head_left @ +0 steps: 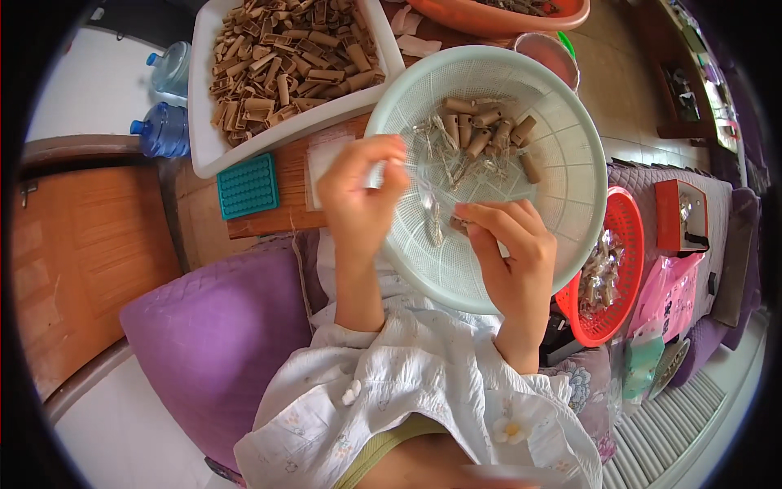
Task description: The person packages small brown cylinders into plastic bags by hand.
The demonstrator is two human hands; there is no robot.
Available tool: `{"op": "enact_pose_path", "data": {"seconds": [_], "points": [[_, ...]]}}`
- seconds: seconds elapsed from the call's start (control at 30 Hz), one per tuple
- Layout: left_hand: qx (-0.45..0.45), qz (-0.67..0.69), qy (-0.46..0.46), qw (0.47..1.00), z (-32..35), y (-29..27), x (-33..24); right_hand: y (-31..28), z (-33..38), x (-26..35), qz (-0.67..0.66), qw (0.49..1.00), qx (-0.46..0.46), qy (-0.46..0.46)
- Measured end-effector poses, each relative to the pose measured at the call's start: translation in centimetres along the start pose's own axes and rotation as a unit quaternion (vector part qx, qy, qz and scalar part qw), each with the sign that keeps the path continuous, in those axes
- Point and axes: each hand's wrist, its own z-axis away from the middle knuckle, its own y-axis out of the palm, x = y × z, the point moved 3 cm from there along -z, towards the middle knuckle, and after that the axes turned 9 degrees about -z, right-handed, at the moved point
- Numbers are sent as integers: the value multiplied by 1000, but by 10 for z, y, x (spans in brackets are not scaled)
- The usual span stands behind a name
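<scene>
A small clear wrapper (pixel 433 213) hangs between the two hands, just over the near side of a big pale green basket (pixel 570 187). The left hand (pixel 358 196) has its fingers pressed together, pinching the top of the wrapper. The right hand (pixel 509 244) is curled, and its fingertips pinch a little brown roll (pixel 459 223) right beside the wrapper. Farther in the basket lie more brown rolls (pixel 489 130) and a few more clear wrappers (pixel 444 143), all mixed up. The basket sits in front of the person, partly on a wooden counter (pixel 285 196). To the left on the counter is a small teal mat (pixel 247 186) with bumps. Far and left is a white tray (pixel 208 122) full of brown rolls. To the right, near the basket, is a red basket (pixel 627 236) with wrapped pieces inside. Past that sits a small red box (pixel 680 213). On the far left floor stand two blue water bottles (pixel 163 130). A purple cushion (pixel 216 342) is near on the left.
</scene>
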Motion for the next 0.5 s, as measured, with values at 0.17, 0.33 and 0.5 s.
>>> {"op": "enact_pose_path", "data": {"seconds": [0.17, 0.33, 0.5], "points": [[-98, 81, -30, 991, -7, -18, 9, -1, 6, -5, -165, 982, -45, 78], [-182, 211, -81, 957, -9, -9, -2, -5, 8, -15, -301, 942, -73, 133], [0, 240, 17, 971, 4, 10, -17, -7, 10, -20, -425, 884, -90, 171]]}}
